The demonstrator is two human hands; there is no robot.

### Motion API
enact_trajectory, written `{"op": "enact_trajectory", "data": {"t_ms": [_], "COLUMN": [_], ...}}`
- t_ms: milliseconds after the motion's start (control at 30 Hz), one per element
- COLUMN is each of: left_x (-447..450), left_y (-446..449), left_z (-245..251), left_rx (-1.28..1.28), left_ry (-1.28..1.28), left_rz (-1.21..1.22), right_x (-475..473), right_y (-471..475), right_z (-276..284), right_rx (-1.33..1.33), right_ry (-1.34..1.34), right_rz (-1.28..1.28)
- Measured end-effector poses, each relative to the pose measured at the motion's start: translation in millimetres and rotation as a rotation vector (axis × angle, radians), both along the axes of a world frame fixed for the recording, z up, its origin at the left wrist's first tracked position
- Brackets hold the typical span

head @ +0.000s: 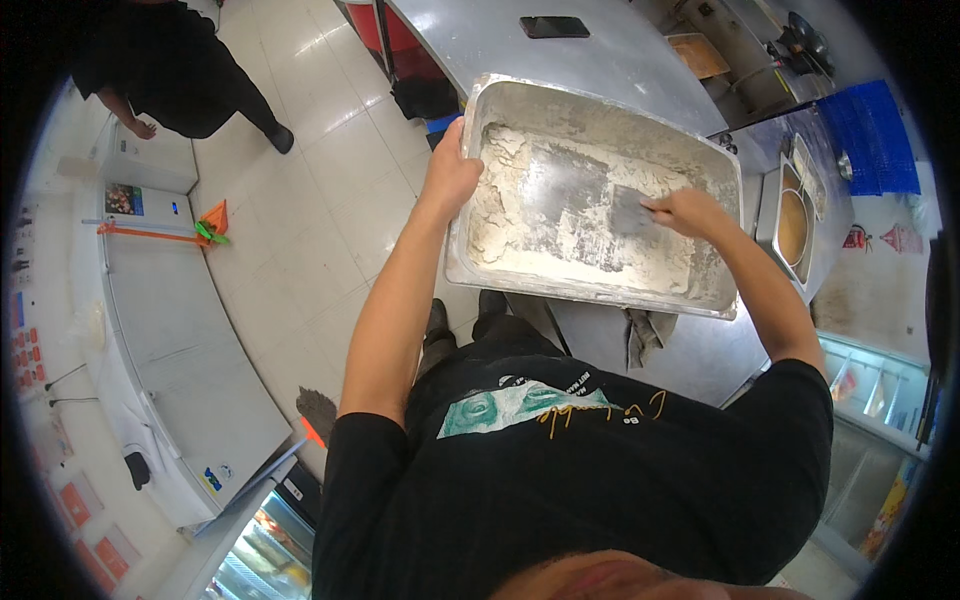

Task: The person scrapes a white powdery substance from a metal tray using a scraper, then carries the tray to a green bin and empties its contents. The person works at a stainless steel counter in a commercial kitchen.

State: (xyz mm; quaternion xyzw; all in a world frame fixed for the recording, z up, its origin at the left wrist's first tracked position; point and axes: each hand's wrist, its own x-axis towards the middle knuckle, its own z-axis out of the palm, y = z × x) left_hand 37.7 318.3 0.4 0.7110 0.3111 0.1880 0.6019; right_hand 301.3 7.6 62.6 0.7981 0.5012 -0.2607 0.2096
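A deep rectangular metal pan stands in front of me, tilted across the corner of the steel table. My left hand grips its left rim. Inside the pan, my right hand holds a flat scraper by its handle, the blade lying against the bottom. Pale, flour-like residue coats the bottom, thickest and cracked along the left side. Around the middle a patch of bare metal shows through.
A phone lies on the steel table. A grey cloth hangs below the pan. To the right sit metal containers. Another person stands at the upper left, near a chest freezer. A mop leans at the lower left.
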Motion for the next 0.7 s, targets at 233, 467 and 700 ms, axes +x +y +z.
{"op": "enact_trajectory", "data": {"t_ms": [233,467,700], "left_x": [-4,-5,1], "left_y": [-5,4,-5], "left_z": [22,1,16], "left_rx": [-0.013,-0.067,-0.023], "left_ry": [0.028,-0.025,-0.017], "left_rz": [-0.014,-0.034,-0.037], "right_x": [-52,-71,-100], "right_y": [61,97,139], "right_z": [-25,-29,-75], "right_rx": [0.092,0.14,0.185], "right_ry": [0.127,0.155,0.109], "right_rz": [0.021,0.003,0.03]}}
